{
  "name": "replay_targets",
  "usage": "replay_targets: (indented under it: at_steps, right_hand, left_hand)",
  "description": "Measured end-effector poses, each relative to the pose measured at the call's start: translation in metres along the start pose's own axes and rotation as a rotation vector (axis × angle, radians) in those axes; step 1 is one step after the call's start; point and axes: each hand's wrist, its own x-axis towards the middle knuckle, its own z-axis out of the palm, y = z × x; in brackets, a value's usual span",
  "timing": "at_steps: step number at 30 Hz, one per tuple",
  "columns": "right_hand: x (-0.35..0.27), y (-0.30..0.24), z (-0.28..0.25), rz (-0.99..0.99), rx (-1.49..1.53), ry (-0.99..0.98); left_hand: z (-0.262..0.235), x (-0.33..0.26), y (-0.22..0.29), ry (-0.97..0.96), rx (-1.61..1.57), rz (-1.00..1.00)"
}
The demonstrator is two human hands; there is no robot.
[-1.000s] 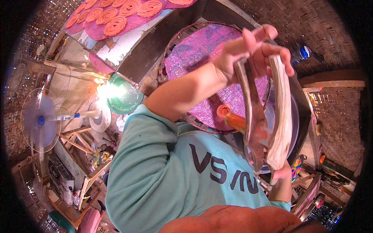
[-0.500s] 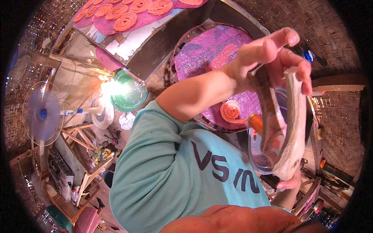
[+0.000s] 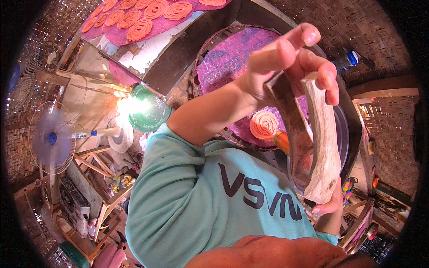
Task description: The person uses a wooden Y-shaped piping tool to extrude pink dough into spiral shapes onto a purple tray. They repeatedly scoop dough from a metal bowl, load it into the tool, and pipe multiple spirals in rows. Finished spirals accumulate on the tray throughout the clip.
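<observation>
A wooden hand press (image 3: 322, 143) with one pale and one dark curved handle stands in front of my chest. My left hand (image 3: 295, 60) curls its fingers over the upper ends of both handles. At the lower end my right hand (image 3: 330, 204) grips the press, mostly hidden behind it. An orange cylinder (image 3: 281, 142) sticks out from the press toward a coiled orange dough spiral (image 3: 263, 125). That spiral lies on a purple sheet (image 3: 219, 67) over a round woven tray (image 3: 197, 58). Behind the press, a clear basin (image 3: 344, 138) shows in part.
Several dough spirals (image 3: 129, 20) lie on a purple sheet at the upper left. A bright lamp glares beside a green basin (image 3: 149, 109). A fan (image 3: 52, 137) stands at the left. A blue-capped bottle (image 3: 352, 58) is near the woven wall at the upper right.
Both hands and the press have shifted left in view. The strand that ran from the spiral to the orange cylinder no longer shows; the spiral looks fuller.
</observation>
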Motion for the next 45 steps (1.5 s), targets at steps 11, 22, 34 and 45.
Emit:
replay_targets:
  at_steps: [11,22,34,45]
  right_hand:
    - [0.000,0.016,-0.006,-0.079,-0.218,0.200]
    - [0.040,0.035,-0.014,-0.097,-0.167,0.192]
    - [0.061,0.051,-0.018,-0.122,0.016,0.197]
    - [0.055,0.045,-0.019,-0.142,0.197,0.244]
  left_hand:
    - [-0.028,0.004,-0.015,0.439,0.052,-0.120]
    - [-0.073,-0.104,-0.025,0.808,1.133,-1.118]
    - [-0.049,-0.105,-0.007,0.543,1.622,-1.417]
    - [0.001,-0.103,-0.002,0.445,1.928,-1.374]
